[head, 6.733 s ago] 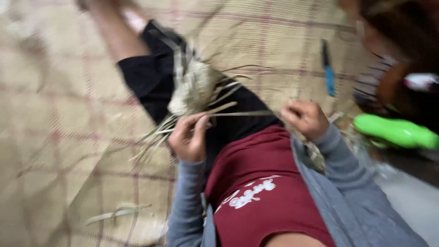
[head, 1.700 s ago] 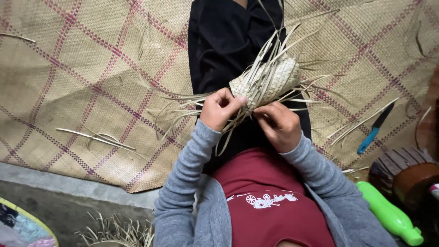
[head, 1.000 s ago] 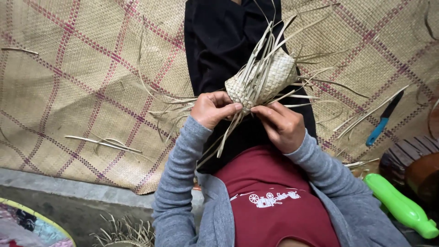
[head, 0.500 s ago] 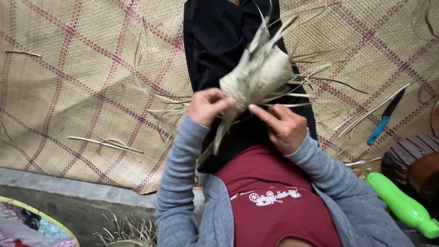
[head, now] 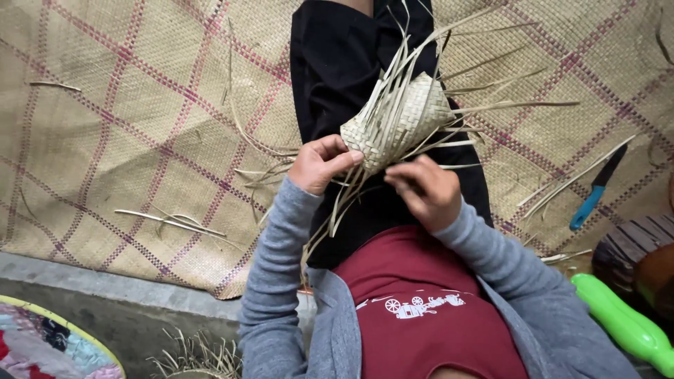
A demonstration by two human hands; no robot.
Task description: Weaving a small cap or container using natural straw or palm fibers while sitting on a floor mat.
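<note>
A small half-woven basket piece [head: 400, 119] of pale straw strips rests over my lap, its loose ends sticking out up and to the right. My left hand [head: 319, 163] pinches its lower left corner with thumb and fingers. My right hand [head: 425, 189] sits just below it, fingers curled on loose strips that hang from its underside. Black trousers [head: 337, 63] lie beneath the weave.
A large woven mat [head: 126, 126] with pink checks covers the floor, with loose straw strips [head: 168, 221] on it. A blue-handled knife [head: 597, 189] lies at right. A green plastic object [head: 621, 323] and a dark round stool [head: 632, 245] are at lower right. A colourful round mat [head: 49, 347] shows at lower left.
The woven piece has been turned in my hands, from edge-on to showing its woven face. Both hands stay on its lower end.
</note>
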